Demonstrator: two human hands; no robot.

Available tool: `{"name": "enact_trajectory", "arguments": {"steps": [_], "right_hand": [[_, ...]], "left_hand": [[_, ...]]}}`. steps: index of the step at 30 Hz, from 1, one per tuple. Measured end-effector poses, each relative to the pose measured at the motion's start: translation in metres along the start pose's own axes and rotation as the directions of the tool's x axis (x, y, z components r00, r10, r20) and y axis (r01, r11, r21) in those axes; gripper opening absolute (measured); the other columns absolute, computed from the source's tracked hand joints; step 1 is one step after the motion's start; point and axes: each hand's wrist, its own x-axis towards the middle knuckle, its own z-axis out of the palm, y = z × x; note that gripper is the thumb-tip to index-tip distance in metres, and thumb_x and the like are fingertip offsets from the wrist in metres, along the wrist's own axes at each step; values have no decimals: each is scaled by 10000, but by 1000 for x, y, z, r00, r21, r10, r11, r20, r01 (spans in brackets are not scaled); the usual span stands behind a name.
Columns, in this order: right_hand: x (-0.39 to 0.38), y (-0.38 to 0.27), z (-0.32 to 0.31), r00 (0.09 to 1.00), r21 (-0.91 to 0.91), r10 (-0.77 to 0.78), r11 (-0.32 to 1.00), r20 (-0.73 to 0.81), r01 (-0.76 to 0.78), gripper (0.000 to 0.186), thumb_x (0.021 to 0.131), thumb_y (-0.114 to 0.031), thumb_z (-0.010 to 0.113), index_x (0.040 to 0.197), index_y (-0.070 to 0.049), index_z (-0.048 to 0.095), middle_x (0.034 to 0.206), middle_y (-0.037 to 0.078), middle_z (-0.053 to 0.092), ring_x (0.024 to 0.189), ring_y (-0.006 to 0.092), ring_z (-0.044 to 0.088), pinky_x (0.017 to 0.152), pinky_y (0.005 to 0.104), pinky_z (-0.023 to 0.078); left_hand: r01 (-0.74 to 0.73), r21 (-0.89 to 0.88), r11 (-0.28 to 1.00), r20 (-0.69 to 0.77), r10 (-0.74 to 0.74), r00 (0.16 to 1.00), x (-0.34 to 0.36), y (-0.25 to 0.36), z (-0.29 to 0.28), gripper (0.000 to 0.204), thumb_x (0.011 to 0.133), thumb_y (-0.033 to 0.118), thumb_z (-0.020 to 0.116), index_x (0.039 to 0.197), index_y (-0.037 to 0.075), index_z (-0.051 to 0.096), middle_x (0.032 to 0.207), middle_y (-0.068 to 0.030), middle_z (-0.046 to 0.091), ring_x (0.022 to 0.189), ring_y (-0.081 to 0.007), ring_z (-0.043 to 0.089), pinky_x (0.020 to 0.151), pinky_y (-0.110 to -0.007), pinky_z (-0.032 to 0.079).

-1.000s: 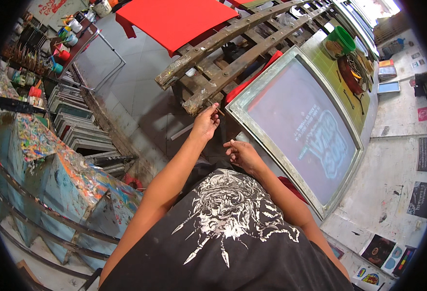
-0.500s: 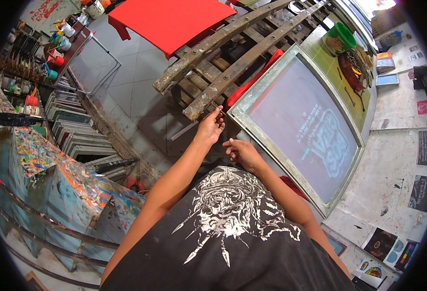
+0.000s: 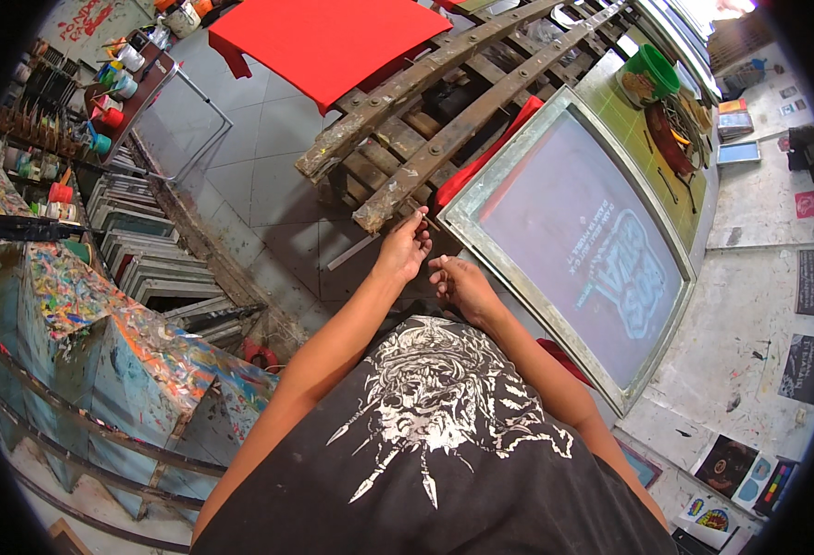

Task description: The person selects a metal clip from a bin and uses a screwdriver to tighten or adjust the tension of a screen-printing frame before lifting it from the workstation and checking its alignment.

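My left hand [image 3: 406,246] is closed beside the near end of a worn metal rail [image 3: 390,199], its fingertips pinched together. Anything between them is too small to make out. A short distance to the right, my right hand [image 3: 467,289] has its fingers curled in, and what they hold, if anything, is hidden. Just right of both hands lies a screen printing frame [image 3: 492,196] with pale mesh and a light blue design, tilted over the rails. A strip of red cloth [image 3: 493,153] shows along the frame's left edge.
Red fabric [image 3: 333,42] is spread over the far part of the rails. On a green board [image 3: 647,139] stand a green bucket [image 3: 648,74] and a round tray [image 3: 671,139] of tools. Stacked frames [image 3: 161,245] and a paint-spattered surface [image 3: 138,333] are at left.
My right hand has moved slightly up and closer to my left, and its fingers have curled in. The left hand has shifted slightly. The frame and rails look the same.
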Motion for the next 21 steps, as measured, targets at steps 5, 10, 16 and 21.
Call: {"name": "enact_trajectory", "arguments": {"steps": [5, 10, 16, 21], "right_hand": [[6, -3, 15, 960, -180, -259, 955, -108, 237, 207, 980, -218, 545, 959, -14, 571, 778, 26, 604, 625, 71, 525, 572, 223, 451], [9, 2, 18, 889, -318, -455, 851, -53, 417, 234, 990, -188, 520, 844, -17, 586, 703, 18, 587, 594, 60, 509, 545, 205, 424], [-5, -5, 25, 941, -112, -335, 934, 57, 339, 274, 1001, -216, 495, 827, -23, 582, 647, 7, 556, 564, 60, 501, 520, 210, 411], [-9, -9, 41, 877, -331, -475, 840, -67, 430, 277, 994, -226, 505, 818, -28, 588, 606, -6, 543, 534, 67, 498, 503, 218, 411]], "left_hand": [[-29, 53, 998, 56, 26, 998, -37, -7, -1, 185, 941, 238, 615, 1072, 122, 675, 829, 44, 572, 732, -88, 513, 677, -260, 428], [-105, 12, 994, 146, 102, 984, -63, -5, 7, 185, 960, 199, 585, 1089, 90, 661, 823, 19, 600, 731, -113, 551, 640, -257, 458], [-133, 16, 991, 270, 124, 955, -86, 6, 11, 174, 966, 186, 576, 1056, 57, 651, 813, -3, 596, 750, -110, 571, 672, -267, 484], [-204, 9, 979, 176, 199, 964, -86, 1, 8, 161, 963, 179, 582, 1046, 60, 651, 830, -14, 616, 762, -103, 579, 696, -252, 477]]}}
